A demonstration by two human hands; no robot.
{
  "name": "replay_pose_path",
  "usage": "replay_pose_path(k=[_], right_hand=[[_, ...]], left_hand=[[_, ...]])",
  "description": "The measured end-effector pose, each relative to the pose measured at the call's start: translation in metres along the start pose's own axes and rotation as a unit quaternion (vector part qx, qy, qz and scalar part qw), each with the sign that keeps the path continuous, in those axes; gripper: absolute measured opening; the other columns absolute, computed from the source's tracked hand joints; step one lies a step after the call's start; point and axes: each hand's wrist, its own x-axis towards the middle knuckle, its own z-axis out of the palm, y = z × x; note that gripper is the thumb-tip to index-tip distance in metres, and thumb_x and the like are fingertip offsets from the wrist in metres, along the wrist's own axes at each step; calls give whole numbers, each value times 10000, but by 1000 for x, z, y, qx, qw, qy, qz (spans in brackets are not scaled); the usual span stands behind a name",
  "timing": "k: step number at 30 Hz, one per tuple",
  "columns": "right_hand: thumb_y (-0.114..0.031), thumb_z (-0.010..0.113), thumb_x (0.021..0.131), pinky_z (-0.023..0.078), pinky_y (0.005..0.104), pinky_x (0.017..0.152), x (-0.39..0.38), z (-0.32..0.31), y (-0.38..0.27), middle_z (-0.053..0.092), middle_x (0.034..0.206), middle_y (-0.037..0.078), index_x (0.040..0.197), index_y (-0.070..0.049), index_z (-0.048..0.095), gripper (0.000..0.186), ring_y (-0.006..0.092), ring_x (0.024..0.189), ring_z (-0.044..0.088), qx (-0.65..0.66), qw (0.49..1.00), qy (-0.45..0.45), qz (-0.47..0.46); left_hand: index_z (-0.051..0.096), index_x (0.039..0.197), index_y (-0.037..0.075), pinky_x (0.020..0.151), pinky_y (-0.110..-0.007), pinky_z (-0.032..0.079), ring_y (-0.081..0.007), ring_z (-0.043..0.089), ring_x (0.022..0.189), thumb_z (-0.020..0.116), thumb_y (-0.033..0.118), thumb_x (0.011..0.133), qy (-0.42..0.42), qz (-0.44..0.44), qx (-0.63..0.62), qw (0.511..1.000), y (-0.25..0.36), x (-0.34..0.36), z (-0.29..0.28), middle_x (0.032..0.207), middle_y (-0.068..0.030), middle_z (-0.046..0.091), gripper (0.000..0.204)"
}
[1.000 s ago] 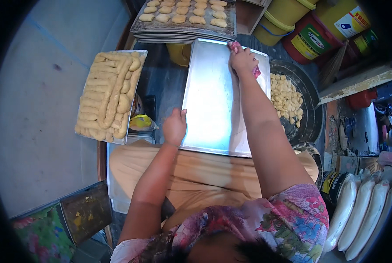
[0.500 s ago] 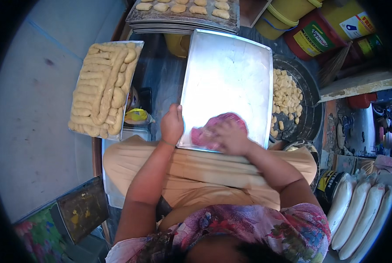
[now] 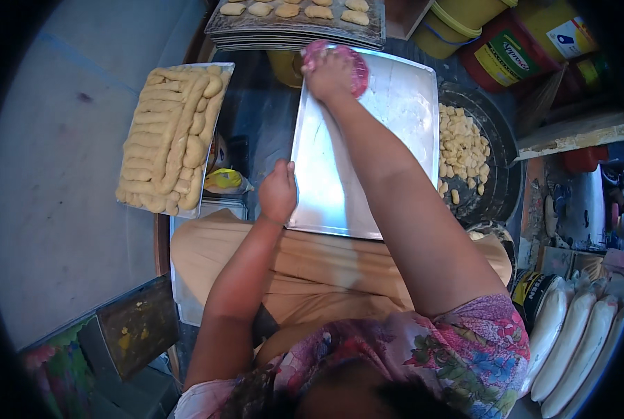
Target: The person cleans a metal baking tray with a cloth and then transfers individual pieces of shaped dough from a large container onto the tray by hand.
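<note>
A shiny metal baking tray rests at my lap, its near edge over my thighs. My left hand grips the tray's left rim, thumb on top and the other fingers hidden beneath. Spread over a pink cloth, my right hand presses it against the tray's far left corner. That forearm crosses the tray diagonally. Left of the tray, a second tray holds long ropes of pale dough. To the right, small cut dough pieces lie in a wide dark round pan.
Stacked trays with shaped dough pieces on top stand at the far side. Yellow buckets and a red bucket are at the far right. Long white plastic-wrapped packs lie near right. A yellow plastic bag sits left of my hand.
My right hand has slid the pink cloth from the tray's near edge up to its far left corner, the arm now stretched out. My left hand keeps its hold on the rim.
</note>
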Motion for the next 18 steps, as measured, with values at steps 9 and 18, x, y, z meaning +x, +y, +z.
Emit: replay_pose_path(k=[9,18], right_hand=[[-287,486,871,182,512,1092,-230,-15,-49,407,1372,186,1317,-55,448,505,355,1267,370,105,975,25,-195],[-321,387,925,117,487,1125,-325,-70,94,336,1450,122,1431,-185,295,531,290,1363,263,54,991,-91,-86]], left_hand=[[494,1057,27,835,-352,413,-213,516,909,345,468,977,59,-59,-383,920,-37,-4,14,984,-138,554,473],[471,1190,21,673,-305,458,-197,562,662,587,235,888,-76,-51,-130,987,1,5,-8,661,-87,566,387]])
